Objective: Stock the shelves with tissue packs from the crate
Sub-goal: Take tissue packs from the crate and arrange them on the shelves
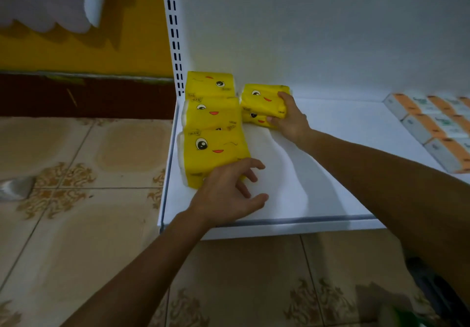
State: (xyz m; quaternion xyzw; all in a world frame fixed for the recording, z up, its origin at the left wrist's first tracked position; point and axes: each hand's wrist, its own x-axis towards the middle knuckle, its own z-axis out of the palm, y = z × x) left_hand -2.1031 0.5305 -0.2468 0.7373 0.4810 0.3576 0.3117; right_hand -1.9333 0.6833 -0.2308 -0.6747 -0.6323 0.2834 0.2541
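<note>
Left grip (226, 194), spread, touches front tissue pack (211, 151); right grip (290, 120) pinches stacked pack (262, 99) on shelf (318, 169).

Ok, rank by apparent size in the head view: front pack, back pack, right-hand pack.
Largest: front pack, though nearest the camera.
Then back pack and right-hand pack: alike, both partly covered, so unranked.

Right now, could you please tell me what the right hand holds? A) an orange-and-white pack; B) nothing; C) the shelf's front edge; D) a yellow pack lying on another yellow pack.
D: the right hand grips the upper yellow pack, which lies on the lower yellow pack at the back of the shelf.
</note>
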